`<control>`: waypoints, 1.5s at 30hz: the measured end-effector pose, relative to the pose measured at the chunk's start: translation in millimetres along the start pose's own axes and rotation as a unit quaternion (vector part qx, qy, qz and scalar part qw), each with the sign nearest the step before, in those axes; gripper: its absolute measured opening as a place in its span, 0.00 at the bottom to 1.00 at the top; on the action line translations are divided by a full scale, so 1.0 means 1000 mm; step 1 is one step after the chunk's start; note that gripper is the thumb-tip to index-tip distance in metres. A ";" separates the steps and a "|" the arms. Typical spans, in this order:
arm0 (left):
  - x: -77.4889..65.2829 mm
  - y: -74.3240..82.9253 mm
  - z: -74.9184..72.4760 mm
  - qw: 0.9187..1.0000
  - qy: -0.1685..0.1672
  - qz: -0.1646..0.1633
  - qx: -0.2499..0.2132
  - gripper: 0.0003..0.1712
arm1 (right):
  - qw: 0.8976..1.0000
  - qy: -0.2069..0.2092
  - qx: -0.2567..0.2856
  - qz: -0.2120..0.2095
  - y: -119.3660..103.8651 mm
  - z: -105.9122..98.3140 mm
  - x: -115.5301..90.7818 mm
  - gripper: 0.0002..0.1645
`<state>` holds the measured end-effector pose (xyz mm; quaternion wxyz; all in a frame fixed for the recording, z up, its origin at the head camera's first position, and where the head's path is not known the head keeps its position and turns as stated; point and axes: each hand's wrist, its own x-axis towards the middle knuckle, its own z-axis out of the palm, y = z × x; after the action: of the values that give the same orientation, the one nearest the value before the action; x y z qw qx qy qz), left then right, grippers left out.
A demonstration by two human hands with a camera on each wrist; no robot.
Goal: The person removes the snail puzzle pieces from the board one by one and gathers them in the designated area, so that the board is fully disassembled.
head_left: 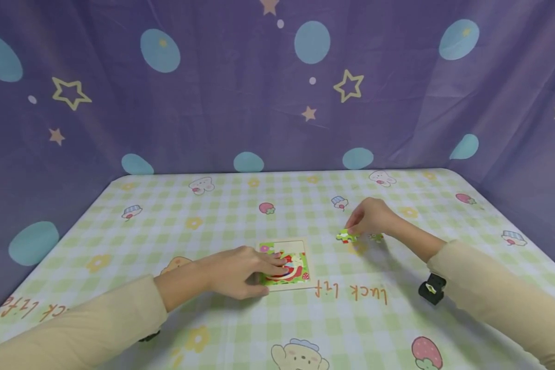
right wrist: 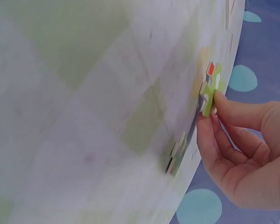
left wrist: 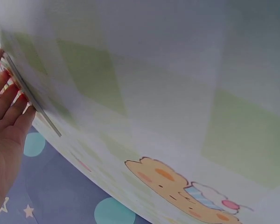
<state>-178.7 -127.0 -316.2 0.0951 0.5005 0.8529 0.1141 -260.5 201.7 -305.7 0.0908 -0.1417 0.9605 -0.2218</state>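
Writing 1st: on the checked tablecloth [head_left: 226, 200] we read "Luck Lif" in orange print [head_left: 351, 292], upside down from our side, R of centre. A 2nd orange print [head_left: 32, 309] at the L edge is partly covered by the L sleeve [head_left: 88, 318]; we make out approx. "ck Life". We can't read any brand on the black wrist device [head_left: 432, 289] by the R sleeve [head_left: 495, 303]; the L one is mostly hidden under its cuff.

L hand [head_left: 240, 272]: fingers fairly straight, laid across the puzzle tray [head_left: 290, 247], tips on the picture, thumb at the near edge. Tray lies flat on the cloth, approx. mid-table; pale wood shows at its far side. Pic is red, green & white w/ a pink flower in the far L corner; the fingers hide the L part, so we can't tell the full subject.

R hand [head_left: 372, 216]: thumb & fingers pinch a green puzzle piece [head_left: 345, 237] w/ white & red bits, to the R of the tray, well apart from it. R wrist view shows it tilted, edge-on. Another piece [right wrist: 177, 154] lies nearby on the cloth, blurred; in the head view it's partly behind the R hand, so we can't tell if it's 1 or more. L wrist view cuts off part of the tray.
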 end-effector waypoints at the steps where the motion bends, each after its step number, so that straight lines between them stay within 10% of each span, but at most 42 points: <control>1: 0.000 0.000 0.000 1.000 0.000 0.000 0.001 0.27 | 1.000 0.001 -0.005 0.000 0.001 -0.001 -0.001 0.04; 28: 0.004 0.003 -0.004 1.000 -0.016 -0.009 0.009 0.27 | 0.998 0.045 -0.020 -0.038 0.001 -0.001 -0.003 0.04; 45: 0.004 0.008 -0.006 0.999 -0.033 -0.034 0.016 0.25 | 0.992 0.021 0.015 -0.120 -0.062 0.028 0.009 0.06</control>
<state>-175.9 -120.2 -308.3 0.1187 0.4760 0.8676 0.0809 -247.9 134.0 -303.3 0.0456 -0.2504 0.9347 -0.2482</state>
